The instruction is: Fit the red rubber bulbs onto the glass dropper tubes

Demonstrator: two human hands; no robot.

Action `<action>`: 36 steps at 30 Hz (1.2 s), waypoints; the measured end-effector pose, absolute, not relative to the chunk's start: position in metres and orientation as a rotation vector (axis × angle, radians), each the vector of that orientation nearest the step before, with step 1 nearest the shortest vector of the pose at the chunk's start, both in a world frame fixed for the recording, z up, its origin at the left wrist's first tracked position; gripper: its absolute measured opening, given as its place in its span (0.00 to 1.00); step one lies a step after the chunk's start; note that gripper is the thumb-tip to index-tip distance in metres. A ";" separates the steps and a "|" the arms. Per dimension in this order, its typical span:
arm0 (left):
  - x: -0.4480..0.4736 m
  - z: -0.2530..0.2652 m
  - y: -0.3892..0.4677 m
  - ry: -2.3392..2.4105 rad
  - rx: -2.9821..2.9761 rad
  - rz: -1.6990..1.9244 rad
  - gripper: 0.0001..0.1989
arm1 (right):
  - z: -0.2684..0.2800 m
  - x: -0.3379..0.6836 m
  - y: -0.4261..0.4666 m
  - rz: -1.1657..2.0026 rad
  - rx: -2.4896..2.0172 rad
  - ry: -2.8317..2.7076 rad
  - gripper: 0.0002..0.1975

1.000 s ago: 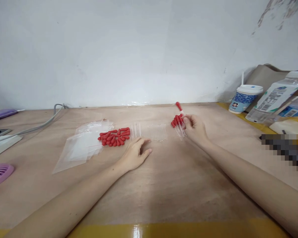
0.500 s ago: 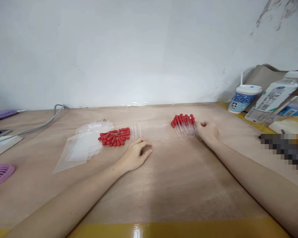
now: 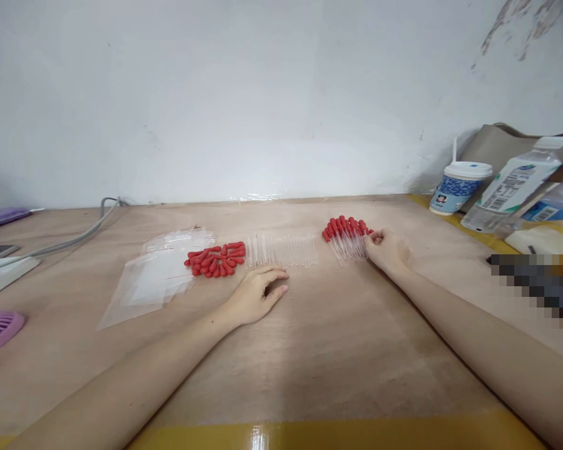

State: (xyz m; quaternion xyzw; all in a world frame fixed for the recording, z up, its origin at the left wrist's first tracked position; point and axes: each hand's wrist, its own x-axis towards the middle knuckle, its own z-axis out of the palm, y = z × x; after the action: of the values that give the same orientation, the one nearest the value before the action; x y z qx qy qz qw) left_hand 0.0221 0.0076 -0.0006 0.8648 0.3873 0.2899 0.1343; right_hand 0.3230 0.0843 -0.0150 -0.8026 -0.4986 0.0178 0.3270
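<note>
My left hand (image 3: pixel 258 294) rests on the table with thumb and fingers apart, holding nothing. Just beyond its fingers lies a row of clear glass tubes (image 3: pixel 281 250). Loose red rubber bulbs (image 3: pixel 216 259) are heaped left of that row. Over to the right, droppers (image 3: pixel 349 240) with red bulbs on clear tubes lie side by side in a fan. At the right end of this fan, my right hand (image 3: pixel 388 250) has its fingers closed on a dropper; the fingers hide most of it, and a red tip shows beside them.
Clear plastic bags (image 3: pixel 154 275) lie stacked left of the bulbs. A grey cable (image 3: pixel 84 236) and a pink slotted object (image 3: pixel 0 331) are at the far left. A paper cup (image 3: pixel 458 186), a plastic bottle (image 3: pixel 513 187) and a bag (image 3: pixel 488 147) stand at the right by the wall.
My right hand has shifted slightly left against the fan's right end, and a red tip now shows at its fingers. My left hand stays where it was.
</note>
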 end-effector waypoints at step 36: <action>0.021 0.002 0.005 1.154 2.551 0.761 0.13 | 0.011 0.229 0.075 -0.099 -1.934 -2.113 0.14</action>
State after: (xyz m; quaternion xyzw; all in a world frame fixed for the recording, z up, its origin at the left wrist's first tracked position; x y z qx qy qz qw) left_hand 0.0205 0.0048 0.0018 0.8729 0.3949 0.2603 0.1198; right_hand 0.2288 0.0749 0.0110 -0.6684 -0.7303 -0.0342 0.1372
